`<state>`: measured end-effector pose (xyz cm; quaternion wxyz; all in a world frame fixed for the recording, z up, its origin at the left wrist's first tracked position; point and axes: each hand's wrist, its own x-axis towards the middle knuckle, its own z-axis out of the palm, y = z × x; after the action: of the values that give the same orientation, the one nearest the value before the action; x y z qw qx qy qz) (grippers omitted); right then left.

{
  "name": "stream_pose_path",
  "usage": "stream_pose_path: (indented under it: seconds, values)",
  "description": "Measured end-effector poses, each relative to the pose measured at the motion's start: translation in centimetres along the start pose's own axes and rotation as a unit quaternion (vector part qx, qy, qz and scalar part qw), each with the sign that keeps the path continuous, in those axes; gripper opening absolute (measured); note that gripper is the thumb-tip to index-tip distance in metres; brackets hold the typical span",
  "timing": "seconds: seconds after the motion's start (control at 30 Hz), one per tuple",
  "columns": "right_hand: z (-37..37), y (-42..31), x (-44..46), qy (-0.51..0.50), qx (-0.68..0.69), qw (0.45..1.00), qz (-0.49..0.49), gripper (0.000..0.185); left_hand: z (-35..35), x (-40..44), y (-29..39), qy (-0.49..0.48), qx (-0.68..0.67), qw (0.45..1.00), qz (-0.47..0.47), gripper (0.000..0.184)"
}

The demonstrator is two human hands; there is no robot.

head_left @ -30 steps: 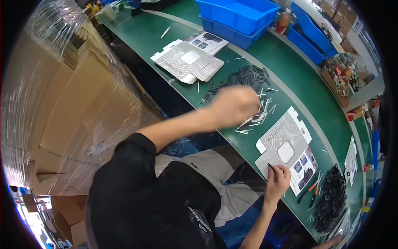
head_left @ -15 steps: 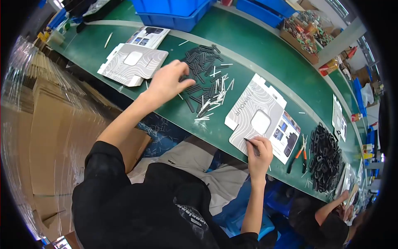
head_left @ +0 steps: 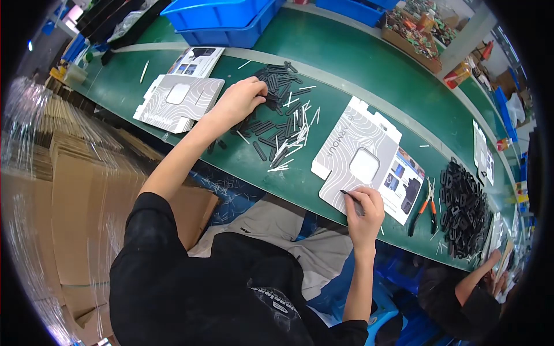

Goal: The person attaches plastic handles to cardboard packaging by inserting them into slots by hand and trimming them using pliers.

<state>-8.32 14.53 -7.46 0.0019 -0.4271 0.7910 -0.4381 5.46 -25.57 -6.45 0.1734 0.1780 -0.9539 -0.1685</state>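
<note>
My left hand (head_left: 239,102) is at the upper left edge of a pile of small black plastic strips (head_left: 280,86), fingers curled and thumb drawn in towards them. Whatever is between the fingertips is hidden. With finger and thumb, my right hand (head_left: 366,216) pinches a thin black strip (head_left: 348,194) over the lower corner of a flat grey box with wavy white lines (head_left: 343,158). That box lies unfolded and has a square white window and a photo-printed side. White thin sticks (head_left: 300,131) are scattered by the black strips.
Another flat printed box (head_left: 199,95) lies left. Orange-handled pliers (head_left: 424,210) and a heap of black plastic parts (head_left: 461,210) are to the right, near a co-worker's arm (head_left: 479,277). Blue bins (head_left: 225,29) stand at the back; cartons (head_left: 98,213) sit beside the table.
My left hand has moved up against the black strip pile, and its thumb and fingers have come closer together. My right hand keeps its pinch near the same box corner. The view has shifted slightly.
</note>
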Motion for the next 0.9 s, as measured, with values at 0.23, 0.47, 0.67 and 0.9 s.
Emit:
stream_pose_path:
  seconds: [0.23, 0.47, 0.67, 0.9]
  values:
    - [-0.1, -0.1, 0.1, 0.011, 0.000, 1.000, -0.002, 0.012, -2.2, 0.7, 2.6, -0.002, -0.050, 0.997, -0.050, 0.008]
    - [0.0, -0.1, 0.1, 0.008, 0.000, 1.000, -0.002, 0.012, -2.3, 0.3, 10.5, -0.059, -0.435, 0.889, -0.132, 0.008]
    - [0.0, 0.6, -0.1, 0.008, 0.007, 1.000, -0.013, 0.016, -0.5, -0.1, 17.0, -0.100, -0.532, 0.836, -0.088, 0.009]
    - [-1.5, 0.5, 0.0, 0.038, 0.250, 0.956, 0.146, 0.027, 8.0, -4.0, 20.9, -0.044, -0.337, 0.934, 0.109, 0.016]
